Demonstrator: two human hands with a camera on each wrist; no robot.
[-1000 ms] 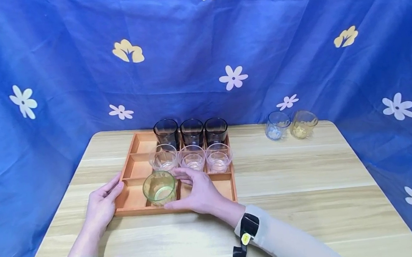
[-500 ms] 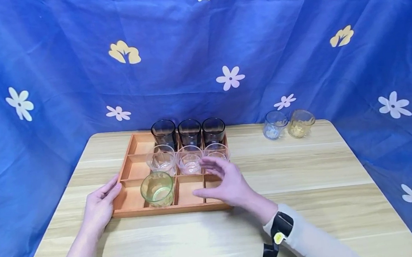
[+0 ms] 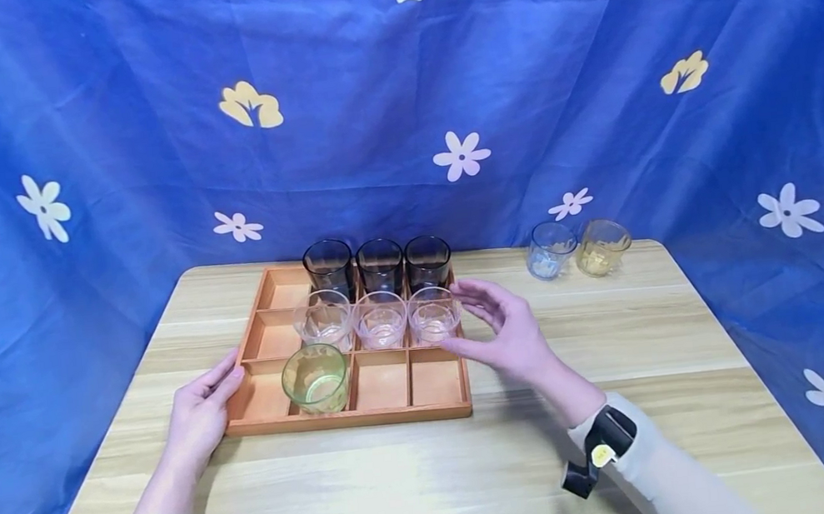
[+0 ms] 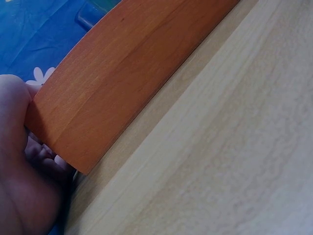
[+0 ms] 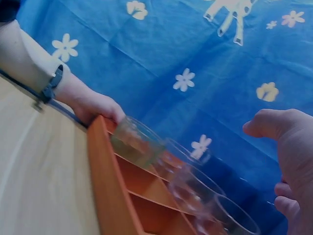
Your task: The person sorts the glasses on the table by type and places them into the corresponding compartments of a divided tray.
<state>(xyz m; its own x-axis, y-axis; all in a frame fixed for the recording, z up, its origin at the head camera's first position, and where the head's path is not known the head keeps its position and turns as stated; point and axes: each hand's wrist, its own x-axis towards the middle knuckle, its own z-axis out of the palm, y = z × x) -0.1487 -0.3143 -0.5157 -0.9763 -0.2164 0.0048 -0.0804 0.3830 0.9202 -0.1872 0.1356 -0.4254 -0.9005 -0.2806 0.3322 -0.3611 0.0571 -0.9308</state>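
Observation:
A wooden compartment tray [image 3: 368, 417] lies on the table, and my left hand [image 3: 196, 411] holds its left side, the thumb at the rim. The left wrist view shows the tray's front wall [image 4: 117, 73] beside that hand. A green glass [image 3: 315, 378] stands in the front row. Behind it are three clear pinkish glasses [image 3: 382, 327] in the middle row and three dark glasses [image 3: 380, 267] in the back row. My right hand [image 3: 503, 333], fingers spread and holding nothing, hovers at the tray's right edge near the rightmost pinkish glass [image 3: 434, 322].
A blue glass [image 3: 551, 252] and an amber glass [image 3: 602, 249] stand side by side at the table's back right. Blue cloth [image 3: 368, 127] with printed flowers hangs behind and around the table [image 3: 616, 336].
My right hand has let go of the green glass, leaving it in the front row, and moved right past the pinkish glasses to the tray's right edge. The left hand stays on the tray.

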